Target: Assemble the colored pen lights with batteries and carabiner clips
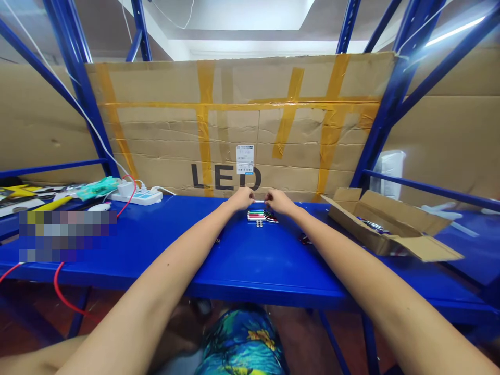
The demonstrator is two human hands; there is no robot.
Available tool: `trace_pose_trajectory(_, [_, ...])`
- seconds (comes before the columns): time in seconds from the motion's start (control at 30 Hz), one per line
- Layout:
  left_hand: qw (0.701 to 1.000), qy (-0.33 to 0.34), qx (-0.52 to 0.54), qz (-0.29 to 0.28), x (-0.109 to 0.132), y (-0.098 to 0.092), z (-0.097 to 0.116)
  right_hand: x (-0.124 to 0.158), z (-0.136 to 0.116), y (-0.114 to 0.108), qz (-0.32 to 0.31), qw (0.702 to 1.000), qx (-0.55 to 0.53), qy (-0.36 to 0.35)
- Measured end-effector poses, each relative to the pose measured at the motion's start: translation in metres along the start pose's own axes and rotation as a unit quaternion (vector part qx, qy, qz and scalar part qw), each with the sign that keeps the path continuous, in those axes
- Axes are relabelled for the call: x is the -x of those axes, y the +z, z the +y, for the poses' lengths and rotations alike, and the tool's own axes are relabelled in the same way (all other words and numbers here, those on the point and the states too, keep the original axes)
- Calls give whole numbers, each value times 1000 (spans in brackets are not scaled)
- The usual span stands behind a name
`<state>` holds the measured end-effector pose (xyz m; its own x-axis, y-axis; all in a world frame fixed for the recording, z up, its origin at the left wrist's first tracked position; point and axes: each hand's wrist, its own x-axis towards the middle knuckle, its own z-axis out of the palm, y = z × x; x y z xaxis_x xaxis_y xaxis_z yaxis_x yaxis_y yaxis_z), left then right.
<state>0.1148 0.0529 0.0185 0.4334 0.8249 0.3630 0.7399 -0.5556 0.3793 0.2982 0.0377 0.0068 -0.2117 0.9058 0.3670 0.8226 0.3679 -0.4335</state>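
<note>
Crosswise, a rod (259, 201) bridges left hand (242, 199) and right hand (278, 201).

The pens (256, 215) are lying side by side in a compact row, green, red and white ones showing, their lengths running left to right. A slim, whitish rod (259, 201) is being held level at both ends, just beyond the pens. Small silvery bits (259, 224) are sitting clustered just on the near side of the pens.
</note>
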Motion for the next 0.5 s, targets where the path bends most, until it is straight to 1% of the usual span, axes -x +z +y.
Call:
trace_pose_trajectory(0.13, [1000,-10,8,-16,-2,5,-10,-3,7,2,-4,999,29,-14])
trace_pose_trajectory(0.27, [999,-23,9,-33,-3,11,-13,-4,12,7,-13,998,48,-25])
trace_pose_trajectory(0.5, [997,-47,14,-52,-7,17,-15,-4,13,11,-34,997,69,9])
